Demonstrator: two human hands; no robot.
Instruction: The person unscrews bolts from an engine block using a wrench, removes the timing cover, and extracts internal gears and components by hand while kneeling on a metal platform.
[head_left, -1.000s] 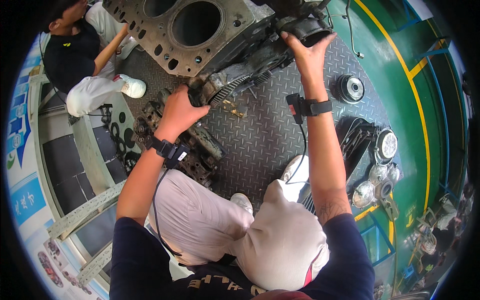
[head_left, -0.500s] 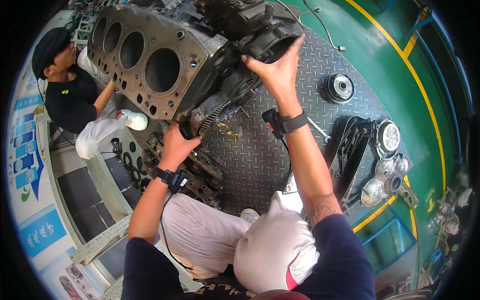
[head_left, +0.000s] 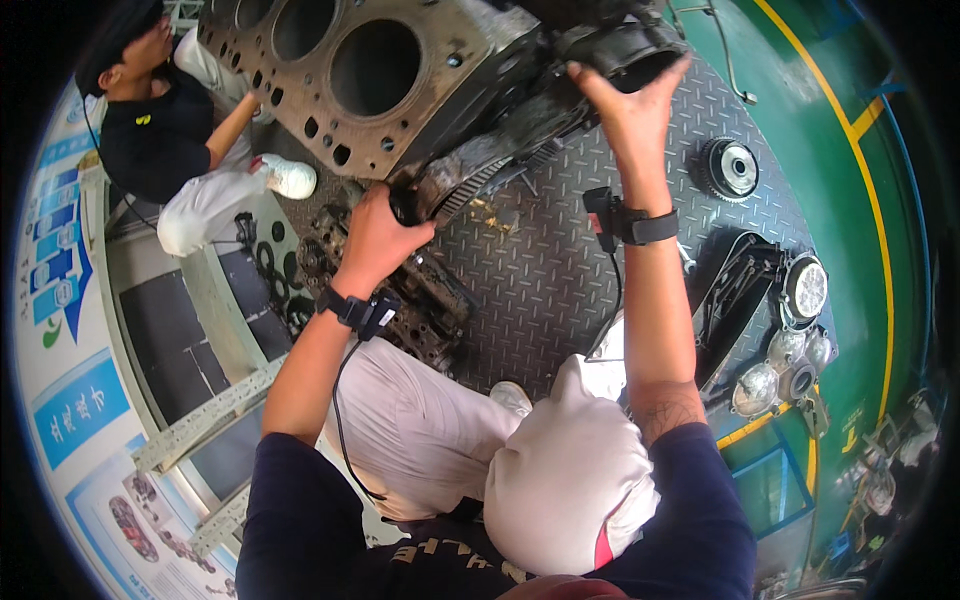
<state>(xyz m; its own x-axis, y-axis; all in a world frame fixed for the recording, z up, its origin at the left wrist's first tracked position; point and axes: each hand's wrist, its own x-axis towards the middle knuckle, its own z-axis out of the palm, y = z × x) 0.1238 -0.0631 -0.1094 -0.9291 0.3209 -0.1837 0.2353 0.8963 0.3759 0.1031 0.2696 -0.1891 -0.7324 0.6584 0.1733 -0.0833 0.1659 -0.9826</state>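
A large engine block (head_left: 300, 85) lies ahead of me, its flat face with several round cylinder bores toward the upper left. At its lower end sits a toothed gear (head_left: 475, 190). My left hand (head_left: 382, 240) is wrapped round the block's lower edge beside that gear, its fingertips partly hidden. Farther right my right hand (head_left: 635, 120) grips a dark housing (head_left: 620, 45) with a round opening at the block's end, thumb on one side and fingers on the other. Each wrist wears a black strap with a small cabled device.
Across the block a person in a black shirt (head_left: 160, 140) crouches, a hand at its edge. Greasy cylinder-head-like castings (head_left: 420, 310) lie below my left hand. On the tread-plate floor (head_left: 560, 260) are a round gear hub (head_left: 730, 168), a black oil-pan-like tray (head_left: 735, 290) and metal covers (head_left: 760, 385).
The block and both hands now appear farther right in the view, with the whole surroundings shifted as well. Both hands keep their holds, and the block's far end has partly left the picture.
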